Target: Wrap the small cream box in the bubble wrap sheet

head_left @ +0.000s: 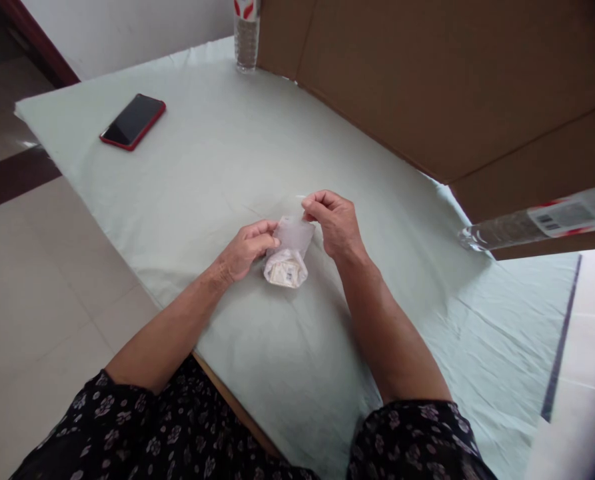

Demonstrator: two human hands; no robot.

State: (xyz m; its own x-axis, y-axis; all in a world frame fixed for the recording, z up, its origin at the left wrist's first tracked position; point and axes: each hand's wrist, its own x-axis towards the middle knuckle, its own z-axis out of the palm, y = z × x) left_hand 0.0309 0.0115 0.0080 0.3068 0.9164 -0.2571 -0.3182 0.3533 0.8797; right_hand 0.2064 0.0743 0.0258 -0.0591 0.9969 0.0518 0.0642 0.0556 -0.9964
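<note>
A small package (286, 270) wrapped in whitish, translucent bubble wrap rests on the pale green cloth, its near end showing a light label with a dark printed code. My left hand (247, 250) pinches the left edge of the wrap (296, 233) between thumb and fingers. Just past the far right corner of the wrap, my right hand (334, 220) is closed, thumb against forefinger, on a thin clear strip that is hard to make out. Whether this strip is joined to the wrap cannot be seen clearly.
A phone with a red edge (134, 122) lies at the back left of the cloth-covered table (197, 133). Large brown cardboard (402, 80) stands along the back right. One clear bottle (246, 40) is upright beside it; another bottle (552, 217) shows at the right.
</note>
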